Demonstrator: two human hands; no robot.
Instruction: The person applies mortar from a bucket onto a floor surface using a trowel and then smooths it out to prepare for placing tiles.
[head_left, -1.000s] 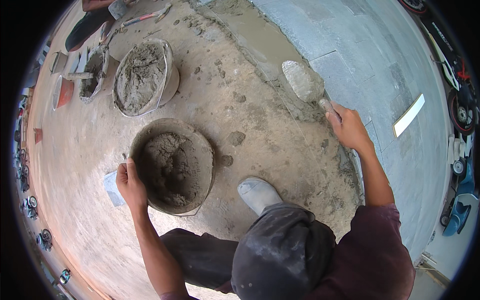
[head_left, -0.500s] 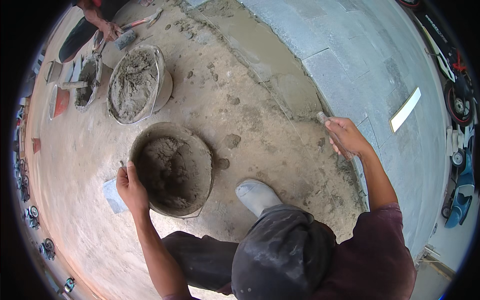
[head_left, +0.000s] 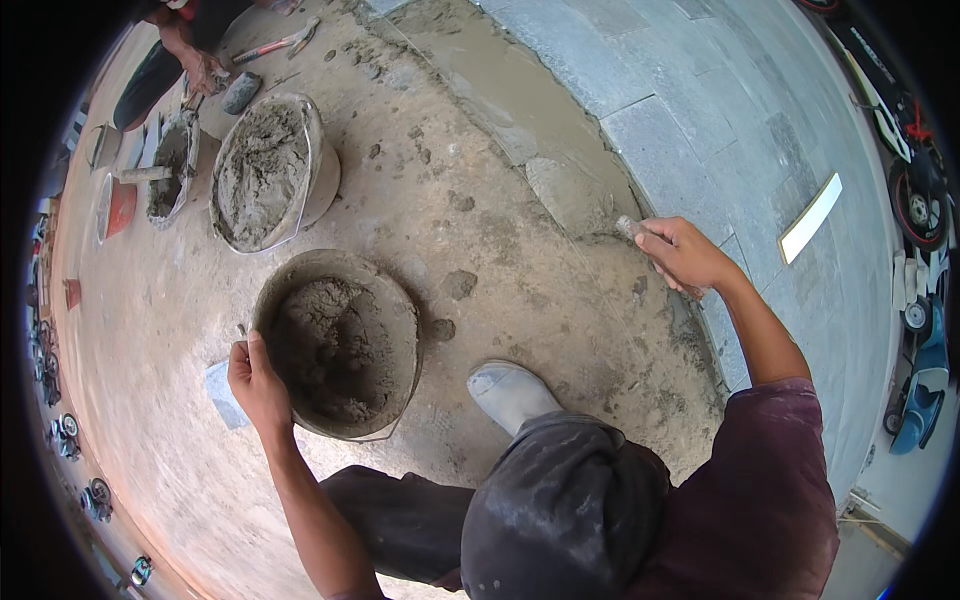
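My left hand point(head_left: 260, 385) grips the near-left rim of a mortar bucket point(head_left: 408, 335), thumb on top. Grey wet mortar point(head_left: 340, 345) lies inside it, hollowed in the middle. My right hand point(head_left: 685, 255) is closed around a mortar-smeared trowel point(head_left: 630, 228) at the edge of the paving. Its blade is hard to tell from the mortar. Beyond that hand, a strip of smoothed mortar point(head_left: 520, 90) runs along the laid grey slabs point(head_left: 660, 130). A thin string line crosses the ground beside the strip.
A fuller mortar bucket point(head_left: 325, 185) stands at upper left, near a co-worker's hand point(head_left: 205, 75), a mallet head point(head_left: 241, 92) and a hammer point(head_left: 275, 47). A white strip point(head_left: 810, 218) lies on the slabs. A grey tile piece point(head_left: 225, 392) rests left of my bucket; motorcycles line the right edge.
My right hand has moved slightly left with the trowel. A rounded patch now shows at the near end of the mortar strip. The co-worker's hand has drawn away from the mallet head.
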